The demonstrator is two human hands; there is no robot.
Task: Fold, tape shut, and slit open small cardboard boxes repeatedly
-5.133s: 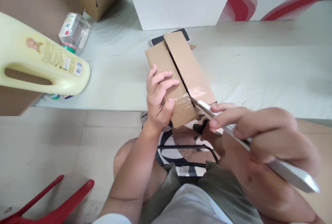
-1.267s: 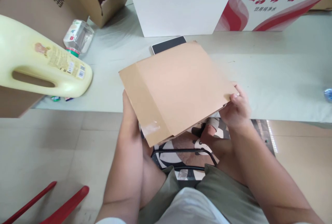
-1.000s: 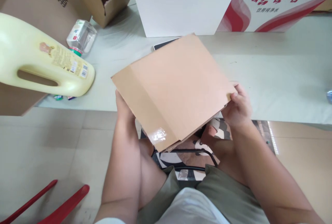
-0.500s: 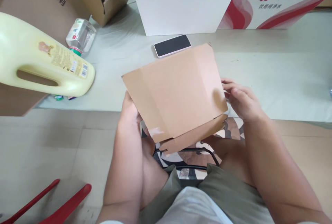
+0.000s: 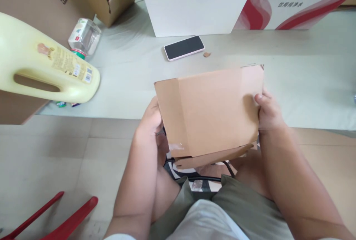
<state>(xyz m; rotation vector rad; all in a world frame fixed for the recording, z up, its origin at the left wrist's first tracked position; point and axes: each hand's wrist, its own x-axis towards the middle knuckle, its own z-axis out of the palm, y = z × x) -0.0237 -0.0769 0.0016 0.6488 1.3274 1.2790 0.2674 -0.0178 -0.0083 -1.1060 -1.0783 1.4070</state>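
Observation:
A brown cardboard piece (image 5: pixel 213 110) with creased side panels and a folded flap along its lower edge is held over the table's front edge and my lap. My left hand (image 5: pixel 152 117) grips its left edge, with the fingers mostly hidden behind it. At the right edge my right hand (image 5: pixel 269 111) holds on, thumb on the front face and fingers behind. A dark-screened phone (image 5: pixel 184 48) lies on the table beyond the cardboard, and a small brown scrap (image 5: pixel 207 54) rests just right of it.
The cloth-covered table (image 5: pixel 122 65) holds a large yellow jug (image 5: pixel 47 62) and a clear bottle (image 5: pixel 85 36) at the left. Behind stand an open carton (image 5: pixel 119 4), a white box (image 5: pixel 191 6) and a red-and-white box (image 5: pixel 294 6). Red legs (image 5: pixel 72 221) show at lower left.
The cardboard has moved right and slightly down and turned more level. My right hand, earlier apart from its face, now grips the right edge. The brown scrap beside the phone is now visible.

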